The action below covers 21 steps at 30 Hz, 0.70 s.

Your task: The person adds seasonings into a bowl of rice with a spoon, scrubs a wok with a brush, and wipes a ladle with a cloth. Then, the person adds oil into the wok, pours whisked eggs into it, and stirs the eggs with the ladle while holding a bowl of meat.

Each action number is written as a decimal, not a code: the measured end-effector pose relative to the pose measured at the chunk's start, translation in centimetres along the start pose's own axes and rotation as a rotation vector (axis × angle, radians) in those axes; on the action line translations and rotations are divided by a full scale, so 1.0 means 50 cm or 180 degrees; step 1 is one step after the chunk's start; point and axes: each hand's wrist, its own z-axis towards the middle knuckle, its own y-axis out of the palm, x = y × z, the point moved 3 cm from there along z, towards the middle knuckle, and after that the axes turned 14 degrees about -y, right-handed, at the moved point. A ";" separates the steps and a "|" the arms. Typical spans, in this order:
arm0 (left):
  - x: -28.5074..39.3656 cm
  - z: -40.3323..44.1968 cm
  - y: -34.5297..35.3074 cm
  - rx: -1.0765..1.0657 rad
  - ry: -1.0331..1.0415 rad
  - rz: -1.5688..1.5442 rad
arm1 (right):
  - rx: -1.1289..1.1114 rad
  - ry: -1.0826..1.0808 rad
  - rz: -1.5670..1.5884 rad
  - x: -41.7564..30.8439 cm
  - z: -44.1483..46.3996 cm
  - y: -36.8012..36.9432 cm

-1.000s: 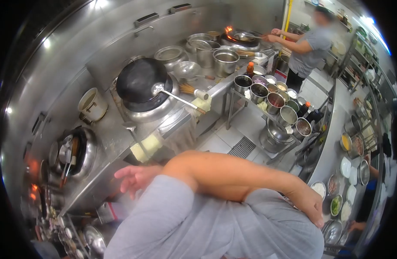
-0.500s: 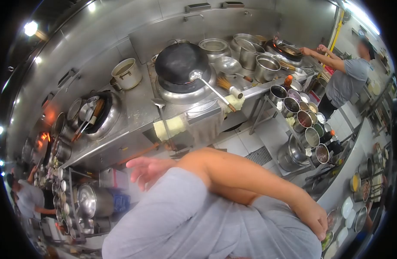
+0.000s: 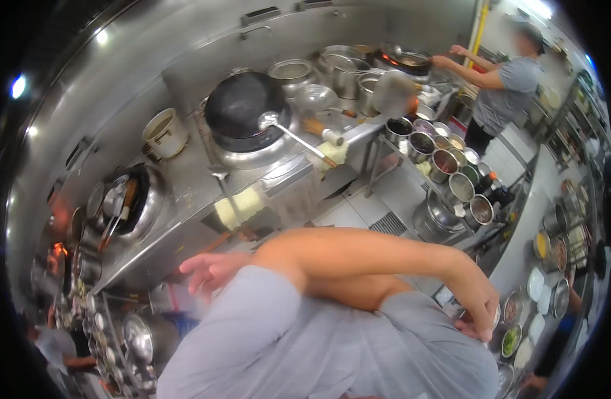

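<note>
My forearms are crossed over my grey shirt. My left hand is at the right, curled downward beside the sleeve, fingers drawn together with nothing visible in them. Near it are small bowls. At the left, partly behind my sleeve, my right hand has its fingers apart and empty. Beyond it, a folded yellow cloth lies at the counter's edge under a long-handled spatula. Farther back, a ladle rests against a dark upturned wok.
A steel counter carries a pot, another wok and strainers. Seasoning containers fill a rack at the right. A person handles a wok at the back; another person is at the lower left.
The view swung one way and then partly back. My arms remain crossed, and the fingers of my left hand have shifted slightly. The person at the back still holds the wok, whose flame looks lower.
</note>
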 end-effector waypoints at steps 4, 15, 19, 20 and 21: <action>0.033 -0.006 0.028 0.0470 0.0354 -0.0723 | 0.0018 -0.0078 0.0087 0.007 -0.005 -0.031; 0.027 0.036 0.025 0.0153 0.0366 -0.0397 | 0.0211 -0.0338 -0.0290 -0.040 -0.035 -0.032; 0.009 0.056 0.011 -0.0358 -0.0177 0.0188 | 0.0121 -0.0347 -0.0233 -0.059 -0.034 -0.004; 0.001 0.060 0.013 -0.0349 -0.0175 0.0188 | 0.0121 -0.0340 -0.0227 -0.054 -0.035 -0.012; 0.002 0.056 0.019 -0.0068 0.0024 0.0021 | 0.0163 -0.0359 -0.0235 -0.046 -0.034 -0.026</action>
